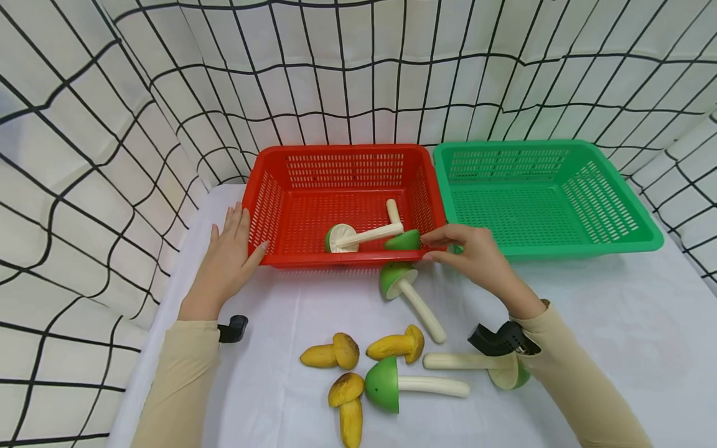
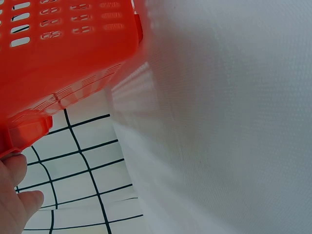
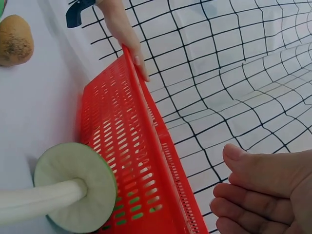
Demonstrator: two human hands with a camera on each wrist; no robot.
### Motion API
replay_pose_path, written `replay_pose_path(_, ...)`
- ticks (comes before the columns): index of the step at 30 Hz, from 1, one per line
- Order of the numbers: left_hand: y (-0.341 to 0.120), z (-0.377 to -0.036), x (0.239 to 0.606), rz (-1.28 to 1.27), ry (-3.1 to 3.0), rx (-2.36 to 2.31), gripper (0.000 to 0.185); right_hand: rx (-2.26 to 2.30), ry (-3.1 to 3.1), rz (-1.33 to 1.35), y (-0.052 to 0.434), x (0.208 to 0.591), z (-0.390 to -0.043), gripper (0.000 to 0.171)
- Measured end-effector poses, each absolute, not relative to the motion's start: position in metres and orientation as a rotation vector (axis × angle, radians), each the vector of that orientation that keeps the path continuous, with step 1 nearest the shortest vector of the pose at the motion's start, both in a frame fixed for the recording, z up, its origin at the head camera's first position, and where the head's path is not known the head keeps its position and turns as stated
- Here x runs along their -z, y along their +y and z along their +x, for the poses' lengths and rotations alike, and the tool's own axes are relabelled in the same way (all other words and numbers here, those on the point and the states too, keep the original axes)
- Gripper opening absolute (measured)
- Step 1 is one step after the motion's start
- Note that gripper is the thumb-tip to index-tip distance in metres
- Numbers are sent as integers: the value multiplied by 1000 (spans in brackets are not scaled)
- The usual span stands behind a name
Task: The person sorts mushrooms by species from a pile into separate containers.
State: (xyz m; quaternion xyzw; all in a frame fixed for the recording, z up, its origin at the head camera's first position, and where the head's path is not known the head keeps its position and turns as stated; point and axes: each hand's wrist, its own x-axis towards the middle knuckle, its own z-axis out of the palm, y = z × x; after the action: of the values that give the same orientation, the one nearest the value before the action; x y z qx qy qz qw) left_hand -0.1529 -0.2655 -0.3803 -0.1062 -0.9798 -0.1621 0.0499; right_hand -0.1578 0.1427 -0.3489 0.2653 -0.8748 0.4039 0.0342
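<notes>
My left hand [image 1: 224, 261] lies against the left front corner of the red basket [image 1: 342, 256], fingers straight along its side and thumb by the front rim. In the left wrist view, fingertips [image 2: 18, 168] touch the red rim. My right hand [image 1: 473, 252] is at the basket's right front corner, holding nothing; its loosely bent fingers [image 3: 248, 204] stand apart from the rim in the right wrist view. Inside the basket are a green-capped toy mushroom [image 1: 340, 239] and another green cap [image 1: 404, 241]. One more green-capped mushroom [image 1: 395, 281] lies just before the basket, stem toward me.
A green basket [image 1: 582, 250] stands to the right of the red one. Yellow mushrooms [image 1: 345, 351] and green-capped ones [image 1: 383, 384] lie on the white cloth in front, one green-capped mushroom [image 1: 506, 373] by my right wrist. Black netting [image 1: 336, 87] rises behind and at the sides.
</notes>
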Motion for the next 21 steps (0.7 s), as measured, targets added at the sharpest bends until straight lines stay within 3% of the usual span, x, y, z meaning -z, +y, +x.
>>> replay_pose_path(10,-265,-153,381,-328,-2978,491,71,-1179,-2708,887,178,352,-127,28)
replay_pose_path(21,-265,-154,381,-324,-2986,491,71,-1171,-2705,795,218,360,-92,31)
